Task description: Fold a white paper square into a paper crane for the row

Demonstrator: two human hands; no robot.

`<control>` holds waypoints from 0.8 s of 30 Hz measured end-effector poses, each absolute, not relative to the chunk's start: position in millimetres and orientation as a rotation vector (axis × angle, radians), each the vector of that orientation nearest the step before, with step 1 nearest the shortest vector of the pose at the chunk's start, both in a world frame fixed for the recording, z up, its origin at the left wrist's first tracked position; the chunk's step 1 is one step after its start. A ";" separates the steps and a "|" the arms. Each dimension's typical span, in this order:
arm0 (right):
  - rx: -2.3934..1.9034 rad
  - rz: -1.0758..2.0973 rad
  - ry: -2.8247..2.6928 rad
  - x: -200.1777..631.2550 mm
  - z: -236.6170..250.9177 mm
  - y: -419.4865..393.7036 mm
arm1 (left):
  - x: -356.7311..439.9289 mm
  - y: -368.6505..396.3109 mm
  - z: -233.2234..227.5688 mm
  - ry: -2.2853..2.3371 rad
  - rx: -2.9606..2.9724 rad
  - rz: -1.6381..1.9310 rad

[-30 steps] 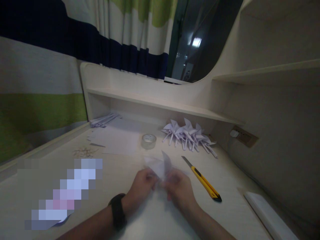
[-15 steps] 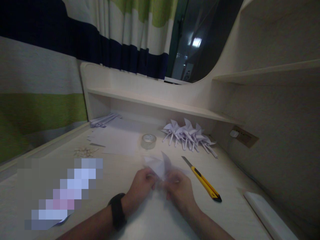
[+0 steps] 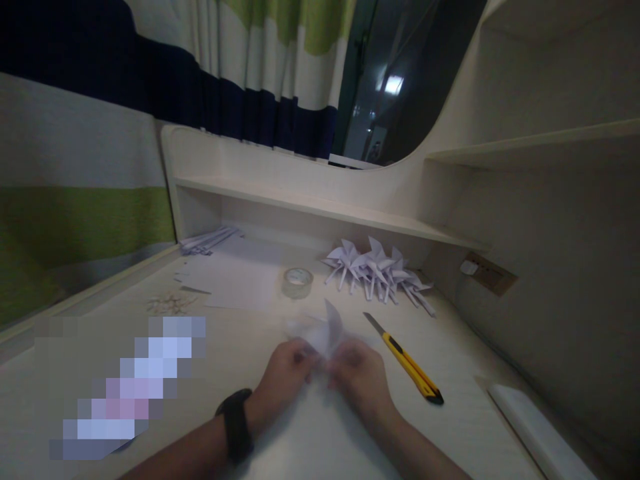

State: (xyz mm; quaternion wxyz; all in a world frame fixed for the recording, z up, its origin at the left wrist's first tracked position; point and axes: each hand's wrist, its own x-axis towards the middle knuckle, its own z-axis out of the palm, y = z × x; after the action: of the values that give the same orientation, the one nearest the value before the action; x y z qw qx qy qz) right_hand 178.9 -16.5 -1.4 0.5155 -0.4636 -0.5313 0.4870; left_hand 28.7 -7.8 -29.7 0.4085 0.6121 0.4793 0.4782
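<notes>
A white paper pinwheel [image 3: 327, 327], blurred by motion, is pinched between my two hands above the desk. My left hand [image 3: 289, 367], with a black watch [image 3: 236, 427] on its wrist, has its fingertips closed on the near left edge of the paper. From the other side my right hand [image 3: 361, 373] grips the near right edge, its fingers curled. The fingertips almost meet under the paper, and what lies between them is hidden. A yellow utility knife [image 3: 410, 363], blade out, lies just right of my right hand.
Finished paper pinwheels [image 3: 375, 267] lie at the back right. A tape roll [image 3: 297, 283] sits beside white paper sheets [image 3: 240, 270]. Rolled paper sticks [image 3: 210, 241] and small wooden pieces [image 3: 171, 303] are at left. A white flat object [image 3: 540, 430] lies near right; a blurred-out item [image 3: 135, 387] near left.
The pinwheel's left blades have shifted slightly and blur more. My hands have moved a little closer together, both still gripping the paper.
</notes>
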 end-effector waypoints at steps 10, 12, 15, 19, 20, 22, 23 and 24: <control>-1.256 1.115 -1.293 179.6 -6.5 -17.9 | 29.1 -7.0 -27.5 1.188 1.544 1.191; -1.268 1.115 -1.290 179.5 -8.2 -17.7 | 29.0 -7.4 -26.8 1.184 1.547 1.206; -1.257 1.115 -1.287 179.6 -8.9 -17.2 | 29.1 -8.5 -27.8 1.187 1.552 1.215; -1.243 1.119 -1.296 180.7 -8.9 -16.8 | 30.2 -10.1 -27.6 1.192 1.547 1.192; -1.243 1.122 -1.300 181.0 -9.1 -16.7 | 30.3 -10.4 -27.0 1.188 1.540 1.189; -1.248 1.116 -1.306 181.7 -9.7 -16.4 | 30.3 -10.6 -25.6 1.164 1.528 1.194; -1.252 1.109 -1.304 182.0 -10.3 -16.1 | 30.3 -10.5 -25.3 1.148 1.523 1.199; -1.255 1.101 -1.301 182.5 -11.1 -15.6 | 30.2 -10.3 -25.4 1.134 1.519 1.205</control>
State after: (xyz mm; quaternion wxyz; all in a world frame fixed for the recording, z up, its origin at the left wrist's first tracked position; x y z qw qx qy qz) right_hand 182.5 -15.6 -11.1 0.4903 -0.5168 -0.5358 0.4533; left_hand 30.2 -10.3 -25.4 0.4330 0.6095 0.4550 0.4837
